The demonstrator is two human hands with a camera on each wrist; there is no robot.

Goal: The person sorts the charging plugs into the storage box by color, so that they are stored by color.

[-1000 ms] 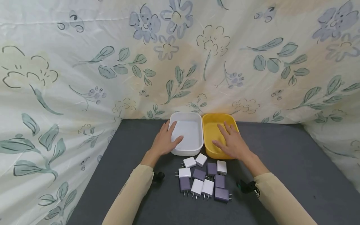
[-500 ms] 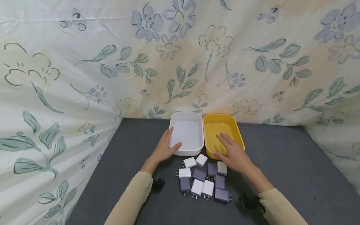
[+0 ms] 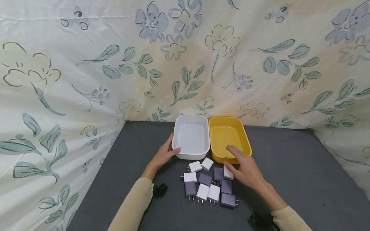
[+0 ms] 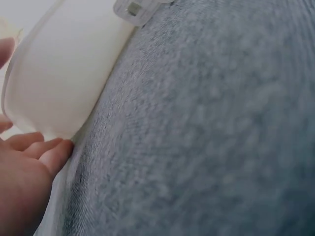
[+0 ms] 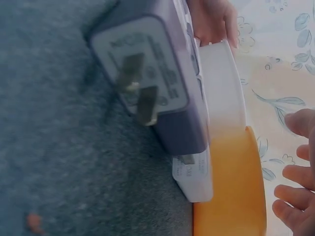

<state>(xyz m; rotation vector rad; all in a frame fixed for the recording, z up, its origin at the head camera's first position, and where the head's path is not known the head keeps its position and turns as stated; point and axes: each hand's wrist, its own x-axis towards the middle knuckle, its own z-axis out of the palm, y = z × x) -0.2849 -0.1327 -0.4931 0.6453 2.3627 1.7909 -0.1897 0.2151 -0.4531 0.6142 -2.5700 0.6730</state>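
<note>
My left hand (image 3: 162,155) holds the white plastic tub (image 3: 192,134); my right hand (image 3: 245,168) hangs loose. From here, the tub looks light, stiff, maybe slippery; I'd pinch its left rim.

Right fingers (image 3: 238,154) now nearer the chargers (image 3: 205,179)

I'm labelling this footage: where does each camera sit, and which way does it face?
Head: worn on the head, facing forward and down at white tray, yellow tray and plugs; left hand, right hand and sleeves show.
Left wrist: on that wrist, facing the white tray's side and grey cloth; only the left hand shows.
Right wrist: on that wrist, facing past plugs toward both trays; both hands show.
Head and right wrist share both trays.
</note>
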